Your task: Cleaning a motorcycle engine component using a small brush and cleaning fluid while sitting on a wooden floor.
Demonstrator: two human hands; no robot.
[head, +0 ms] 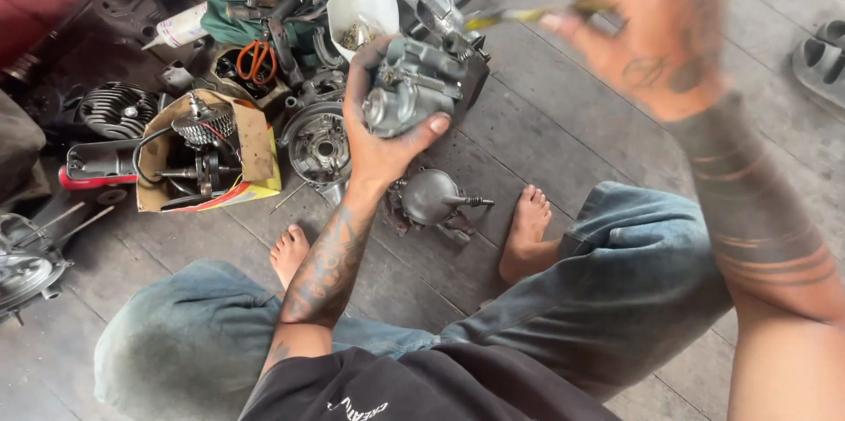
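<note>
Gripping a grey cast-metal carburettor body (414, 91) above the plank floor (546, 135), the left hand (378, 135) has its fingers wrapped round the back and its thumb pressed on the front. The right hand (656, 34), blurred, is closed on a thin yellow-handled tool (519, 14) whose tip points at the carburettor's top. This looks like work on a top fitting; the tool tip would need seating squarely while the body is held steady. A round dull-metal bowl with a stem (433, 197) lies on the floor below, beside a bare foot (528, 223).
</note>
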